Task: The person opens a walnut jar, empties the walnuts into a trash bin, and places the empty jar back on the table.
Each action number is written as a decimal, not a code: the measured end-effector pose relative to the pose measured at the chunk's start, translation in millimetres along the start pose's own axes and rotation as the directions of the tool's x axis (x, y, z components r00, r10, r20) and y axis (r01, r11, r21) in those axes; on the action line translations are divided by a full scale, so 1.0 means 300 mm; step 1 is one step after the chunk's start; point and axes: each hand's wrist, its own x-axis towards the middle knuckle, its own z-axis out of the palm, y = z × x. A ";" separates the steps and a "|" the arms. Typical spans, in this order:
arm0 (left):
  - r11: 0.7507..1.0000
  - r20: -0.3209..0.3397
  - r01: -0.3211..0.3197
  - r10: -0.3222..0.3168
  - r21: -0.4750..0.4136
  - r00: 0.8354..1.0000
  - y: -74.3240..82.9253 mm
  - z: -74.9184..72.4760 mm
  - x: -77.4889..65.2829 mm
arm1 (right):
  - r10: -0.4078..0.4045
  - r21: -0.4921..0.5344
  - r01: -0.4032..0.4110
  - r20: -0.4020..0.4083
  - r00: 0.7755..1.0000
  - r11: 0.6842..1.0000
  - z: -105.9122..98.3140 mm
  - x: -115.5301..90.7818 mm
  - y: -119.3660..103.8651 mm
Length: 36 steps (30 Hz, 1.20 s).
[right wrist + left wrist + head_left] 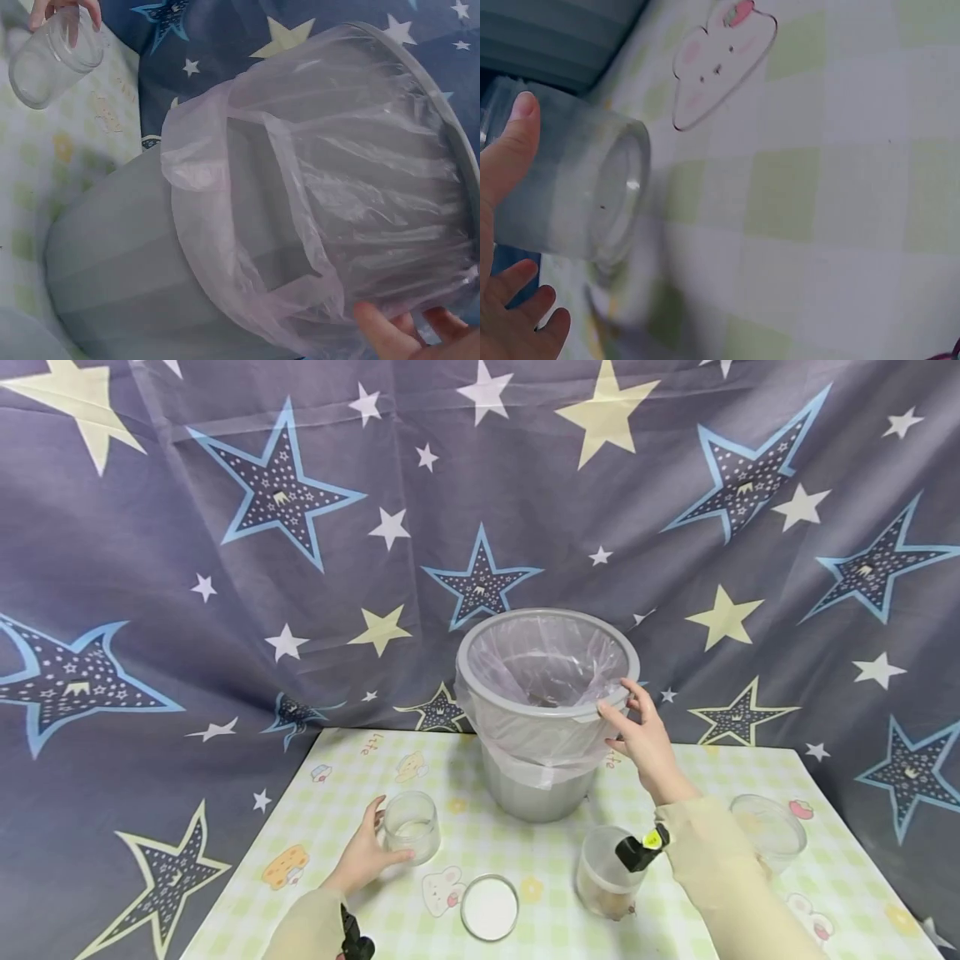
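Note:
In the head view my left hand holds a clear, see-through jar at the left of the table, thumb on the near side and fingers around the far side. The left wrist view has the jar's base close over the checked cloth. My right hand is at the right rim of a grey trash bin, lined with a thin pinkish plastic bag. Its thumb and index finger grip the bagged rim. In the right wrist view, the thumb overlaps the bag's edge.
Near the front lies a round, white-topped lid. Right of it stands a clear container with something brown at its bottom, partly covered by the wrist camera. Another clear container sits beyond the right sleeve. A star-patterned curtain hangs behind the table.

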 end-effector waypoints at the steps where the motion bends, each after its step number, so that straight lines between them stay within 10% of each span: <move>1: 1.000 -0.002 -0.008 0.008 -0.006 1.000 0.008 -0.002 -0.001 | 0.002 0.010 -0.002 0.001 1.000 1.000 -0.008 -0.003 0.002; 9: 0.997 -0.054 -0.059 0.056 -0.056 0.997 0.081 -0.024 -0.009 | -0.015 0.149 0.019 -0.026 1.000 0.989 -0.067 -0.050 0.060; 15: 0.993 -0.106 -0.101 0.094 -0.062 0.990 0.139 -0.012 -0.026 | -0.067 0.059 0.066 0.028 0.997 0.996 -0.111 -0.098 0.120; 22: 0.970 -0.215 -0.211 0.234 0.124 0.948 0.199 0.005 -0.039 | -0.080 -0.080 0.089 0.109 0.991 0.993 -0.150 -0.132 0.199; 36: 0.919 -0.194 -0.375 0.393 0.125 0.899 0.272 0.139 -0.077 | -0.014 -0.116 0.027 0.113 0.993 0.993 -0.215 -0.190 0.340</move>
